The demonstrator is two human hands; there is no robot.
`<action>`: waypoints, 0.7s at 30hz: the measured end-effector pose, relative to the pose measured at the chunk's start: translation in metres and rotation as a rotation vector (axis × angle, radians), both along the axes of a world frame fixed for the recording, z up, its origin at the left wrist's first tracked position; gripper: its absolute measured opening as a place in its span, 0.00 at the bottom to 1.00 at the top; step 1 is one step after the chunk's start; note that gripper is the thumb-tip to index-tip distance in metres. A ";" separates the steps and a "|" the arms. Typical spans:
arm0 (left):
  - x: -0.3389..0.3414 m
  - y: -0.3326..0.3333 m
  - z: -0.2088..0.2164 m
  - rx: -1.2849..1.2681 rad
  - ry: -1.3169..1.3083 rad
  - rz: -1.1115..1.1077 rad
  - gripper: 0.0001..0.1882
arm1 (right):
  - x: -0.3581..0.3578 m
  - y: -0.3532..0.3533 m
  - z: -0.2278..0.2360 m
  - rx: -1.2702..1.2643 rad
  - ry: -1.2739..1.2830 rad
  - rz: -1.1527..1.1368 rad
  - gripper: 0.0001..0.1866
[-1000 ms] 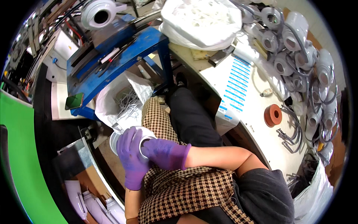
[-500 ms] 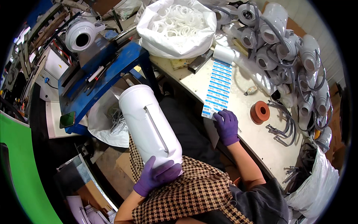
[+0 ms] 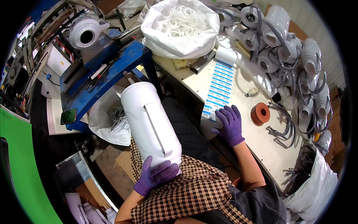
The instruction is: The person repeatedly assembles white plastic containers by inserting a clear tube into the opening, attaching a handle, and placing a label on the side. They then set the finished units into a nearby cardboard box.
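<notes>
A white plastic cylinder point(image 3: 150, 117) lies tilted across my lap, its rimmed end pointing away and a long narrow slot running down its side. My left hand point(image 3: 156, 175), in a purple glove, grips its near end, fingers over the surface. My right hand point(image 3: 229, 125), gloved alike, hovers beside the near end of a strip of blue and white labels point(image 3: 220, 84), thumb and fingers apart. Part of the strip's end is bare backing. Whether a small label clings to a fingertip cannot be made out. The strip unrolls from a white roll point(image 3: 226, 56) on the table.
Right of the strip sit a brown tape roll point(image 3: 260, 114) and grey hoses point(image 3: 283, 127). White and grey housings point(image 3: 268, 61) pile up along the right. A sack of white rings point(image 3: 181, 48) stands at the back. A blue metal bench point(image 3: 100, 80) holds tools and a phone point(image 3: 68, 116).
My right hand has shifted slightly right and toward me, its thumb and fingers now spread. My left hand still holds the cylinder, which has barely moved.
</notes>
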State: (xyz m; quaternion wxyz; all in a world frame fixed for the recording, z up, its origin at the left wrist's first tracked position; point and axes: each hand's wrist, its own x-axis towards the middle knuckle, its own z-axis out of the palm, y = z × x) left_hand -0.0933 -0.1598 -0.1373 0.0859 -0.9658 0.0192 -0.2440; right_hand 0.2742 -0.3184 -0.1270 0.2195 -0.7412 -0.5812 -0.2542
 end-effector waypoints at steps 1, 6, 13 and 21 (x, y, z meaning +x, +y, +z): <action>-0.001 0.000 -0.001 -0.004 0.002 0.000 0.23 | -0.004 0.000 0.007 -0.055 0.058 -0.054 0.24; -0.003 -0.001 -0.004 -0.005 0.007 0.009 0.23 | 0.012 0.000 -0.042 -0.046 -0.124 -0.087 0.22; 0.001 -0.004 0.001 -0.003 -0.022 0.014 0.20 | 0.000 -0.006 -0.026 0.006 -0.156 0.021 0.14; 0.008 -0.009 -0.005 0.003 -0.155 0.027 0.19 | -0.048 0.052 0.043 0.176 0.760 0.212 0.07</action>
